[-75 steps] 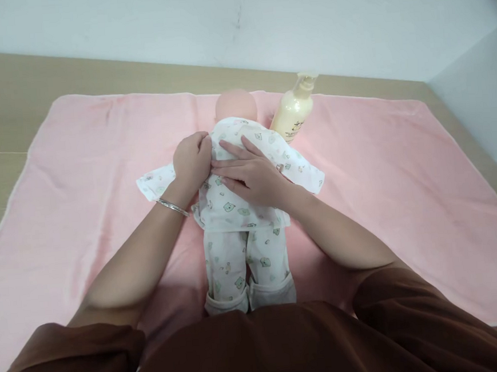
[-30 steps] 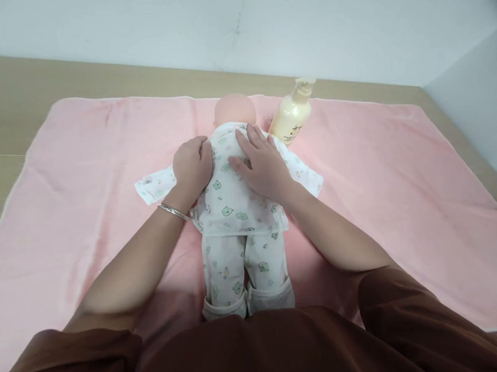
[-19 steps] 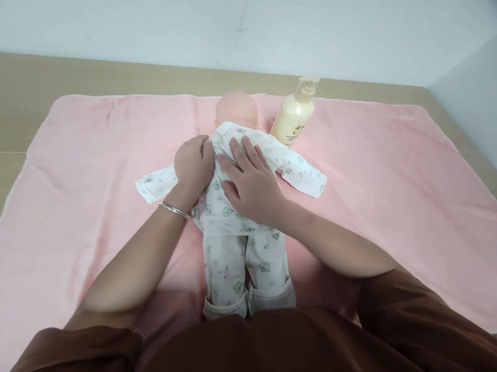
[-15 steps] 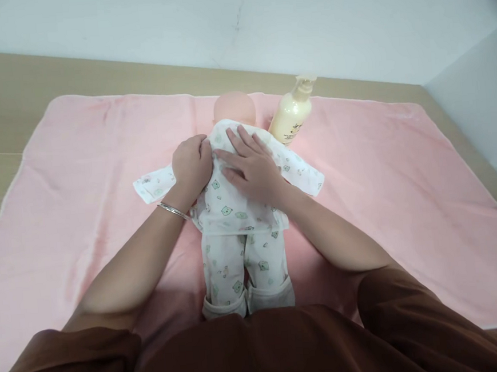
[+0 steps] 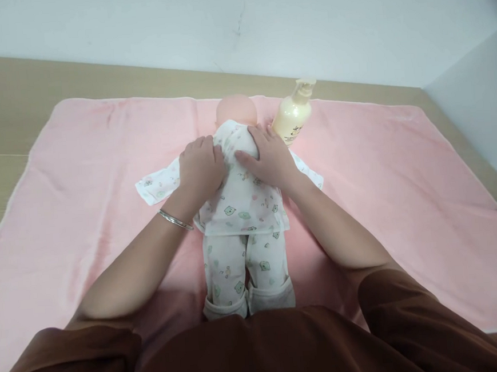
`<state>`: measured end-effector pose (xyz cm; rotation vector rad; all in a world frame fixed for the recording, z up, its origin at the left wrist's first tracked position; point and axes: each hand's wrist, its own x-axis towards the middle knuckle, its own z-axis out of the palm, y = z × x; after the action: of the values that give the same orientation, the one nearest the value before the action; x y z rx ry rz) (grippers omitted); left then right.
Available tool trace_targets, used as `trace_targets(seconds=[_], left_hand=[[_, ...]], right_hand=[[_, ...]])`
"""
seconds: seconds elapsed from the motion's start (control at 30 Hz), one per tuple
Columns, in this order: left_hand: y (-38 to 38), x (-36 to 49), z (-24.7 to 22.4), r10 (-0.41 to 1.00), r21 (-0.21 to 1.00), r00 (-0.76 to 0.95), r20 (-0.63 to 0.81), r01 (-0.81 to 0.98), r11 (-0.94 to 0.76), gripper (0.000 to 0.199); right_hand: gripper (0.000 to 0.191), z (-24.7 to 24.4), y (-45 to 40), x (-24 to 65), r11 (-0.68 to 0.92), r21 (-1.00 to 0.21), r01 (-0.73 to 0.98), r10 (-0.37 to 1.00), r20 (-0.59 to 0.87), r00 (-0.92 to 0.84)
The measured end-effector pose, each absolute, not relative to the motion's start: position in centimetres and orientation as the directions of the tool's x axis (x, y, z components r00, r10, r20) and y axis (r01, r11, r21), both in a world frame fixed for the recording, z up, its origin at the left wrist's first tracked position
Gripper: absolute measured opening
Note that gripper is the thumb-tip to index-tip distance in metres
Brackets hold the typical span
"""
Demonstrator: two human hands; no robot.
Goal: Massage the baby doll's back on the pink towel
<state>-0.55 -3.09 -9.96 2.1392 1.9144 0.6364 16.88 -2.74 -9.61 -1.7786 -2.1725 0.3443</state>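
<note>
L hand [image 5: 203, 169], R hand [image 5: 271, 158] on doll [image 5: 242, 206], palms dn

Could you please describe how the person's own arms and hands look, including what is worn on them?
Both hands, left and right, are without gloves. Brown short sleeves end near the elbows. A thin silver-coloured bangle circles the left wrist; no bracelet shows on the right.

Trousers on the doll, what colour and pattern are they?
The trousers are white with scattered small prints, some green, seen best in the head-camera view.
</note>
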Motion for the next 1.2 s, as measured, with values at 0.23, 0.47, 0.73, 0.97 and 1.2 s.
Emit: trace_targets(seconds=[0.23,0.47,0.73,0.97,1.2], left_hand=[[-3.3,-0.3,-10.0,0.951,0.462,0.186,0.248,0.839,-0.285,0.043],[-0.6,-1.4,-10.3,0.974,0.537,0.162,0.158,0.814,-0.222,0.043],[-5.6,1.2,-10.0,0.968,0.381,0.123,0.217,0.903,-0.2,0.057],[-1.4,-1.3,-9.9,0.971,0.466,0.203,0.127,0.852,-0.239,0.039],[-5.1,0.3,-9.5,0.955,0.239,0.203,0.217,0.937,-0.253,0.049]], right_hand=[[0.065,-10.1,-4.6,15.5,0.196,-0.366,0.91,0.973,0.186,-0.135],[0.066,-9.8,-7.0,13.7,0.21,-0.342,0.916,0.97,0.191,-0.151],[0.072,-9.6,-3.2,15.8,0.179,-0.399,0.9,0.984,0.079,-0.161],[0.066,-9.8,-8.0,13.4,0.256,-0.297,0.92,0.957,0.211,-0.198],[0.067,-8.7,-4.3,15.3,0.208,-0.351,0.913,0.977,0.038,-0.208]])
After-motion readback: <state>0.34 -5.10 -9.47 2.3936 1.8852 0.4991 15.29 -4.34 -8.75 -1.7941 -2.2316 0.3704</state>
